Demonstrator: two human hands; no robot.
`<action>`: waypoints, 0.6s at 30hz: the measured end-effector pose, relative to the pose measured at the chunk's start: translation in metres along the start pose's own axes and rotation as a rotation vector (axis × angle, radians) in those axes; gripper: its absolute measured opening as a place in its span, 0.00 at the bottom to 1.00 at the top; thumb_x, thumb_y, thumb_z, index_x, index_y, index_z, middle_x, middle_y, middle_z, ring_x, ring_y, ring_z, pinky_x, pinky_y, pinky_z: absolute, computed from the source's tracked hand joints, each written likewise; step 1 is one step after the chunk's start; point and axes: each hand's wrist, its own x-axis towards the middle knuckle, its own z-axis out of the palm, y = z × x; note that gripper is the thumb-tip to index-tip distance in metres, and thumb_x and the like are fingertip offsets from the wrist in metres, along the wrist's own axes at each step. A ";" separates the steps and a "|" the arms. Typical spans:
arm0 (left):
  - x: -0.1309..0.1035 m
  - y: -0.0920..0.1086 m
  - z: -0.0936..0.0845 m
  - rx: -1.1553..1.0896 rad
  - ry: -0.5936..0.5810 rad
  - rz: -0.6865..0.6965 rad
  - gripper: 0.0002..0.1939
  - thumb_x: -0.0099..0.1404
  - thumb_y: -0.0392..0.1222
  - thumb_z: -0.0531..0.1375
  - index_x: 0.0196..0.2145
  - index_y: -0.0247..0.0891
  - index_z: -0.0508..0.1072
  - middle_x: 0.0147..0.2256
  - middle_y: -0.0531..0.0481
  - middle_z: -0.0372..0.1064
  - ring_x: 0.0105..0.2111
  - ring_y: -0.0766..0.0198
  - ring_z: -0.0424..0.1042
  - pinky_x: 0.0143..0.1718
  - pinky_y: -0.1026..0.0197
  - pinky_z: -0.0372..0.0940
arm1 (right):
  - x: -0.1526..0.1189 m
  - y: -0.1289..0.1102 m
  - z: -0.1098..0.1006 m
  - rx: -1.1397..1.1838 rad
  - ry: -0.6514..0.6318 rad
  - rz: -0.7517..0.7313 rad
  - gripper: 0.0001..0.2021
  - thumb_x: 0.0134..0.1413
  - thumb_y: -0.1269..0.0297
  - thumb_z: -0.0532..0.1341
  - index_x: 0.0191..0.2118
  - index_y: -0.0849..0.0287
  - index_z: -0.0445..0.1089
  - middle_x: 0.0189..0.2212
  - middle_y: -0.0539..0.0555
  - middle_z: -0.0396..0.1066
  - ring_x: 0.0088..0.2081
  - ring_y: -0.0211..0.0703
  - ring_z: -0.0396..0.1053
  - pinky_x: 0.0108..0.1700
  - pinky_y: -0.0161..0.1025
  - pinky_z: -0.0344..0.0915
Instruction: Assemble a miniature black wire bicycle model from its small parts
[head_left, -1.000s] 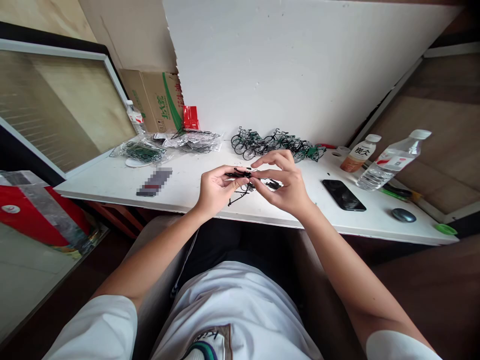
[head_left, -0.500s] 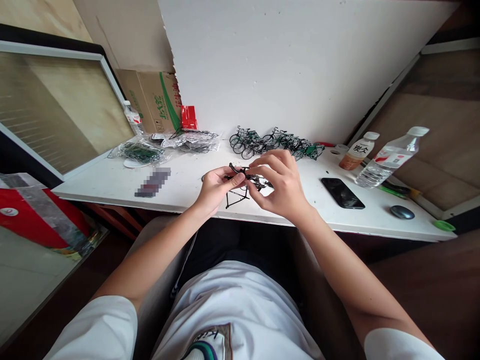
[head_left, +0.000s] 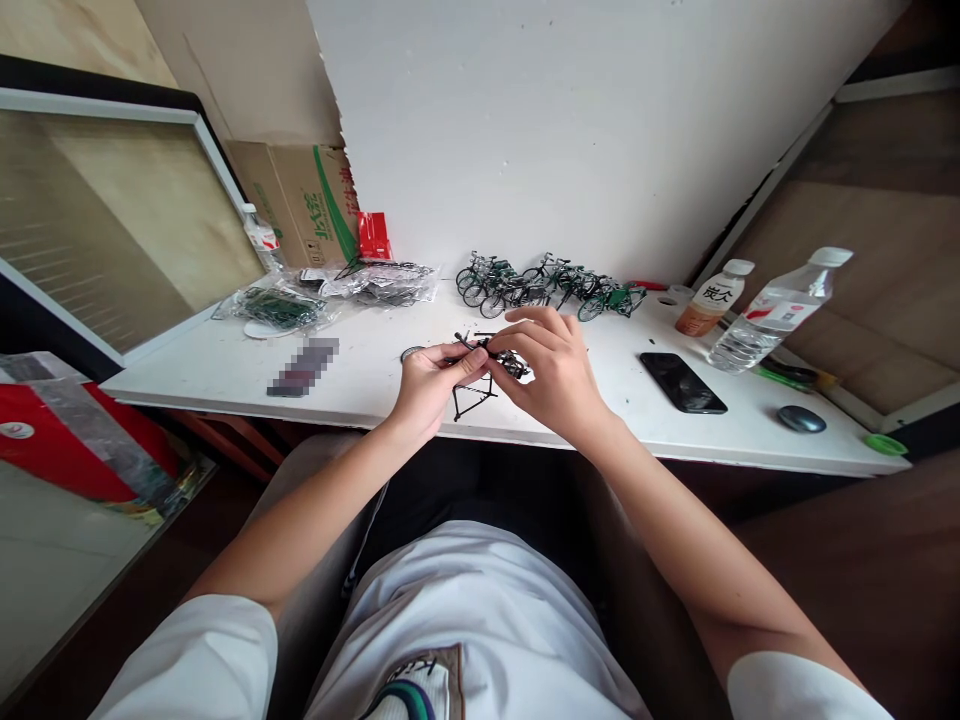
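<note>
My left hand pinches a small black model bicycle part between thumb and fingers, just above the table's front edge. From the other side my right hand meets it, thumb and fingertips closed on the same part. The fingers hide most of it, so its exact shape cannot be told. A thin black frame piece shows just below the hands. Small dark parts lie partly covered behind my right hand.
Several assembled model bicycles stand at the back of the white table. Plastic bags of parts lie at the back left. On the right are a phone, a drink bottle, a water bottle and a mouse.
My right hand's fingers have drawn in closer to the part, and the hand has shifted slightly left. My left hand keeps its grip. The view has shifted a little.
</note>
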 end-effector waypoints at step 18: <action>-0.003 0.002 0.003 0.021 -0.031 0.049 0.25 0.53 0.52 0.82 0.43 0.36 0.85 0.37 0.48 0.81 0.40 0.60 0.81 0.54 0.49 0.78 | 0.001 -0.004 0.007 -0.093 0.123 0.015 0.02 0.70 0.65 0.64 0.43 0.51 0.74 0.40 0.56 0.82 0.59 0.62 0.73 0.54 0.57 0.62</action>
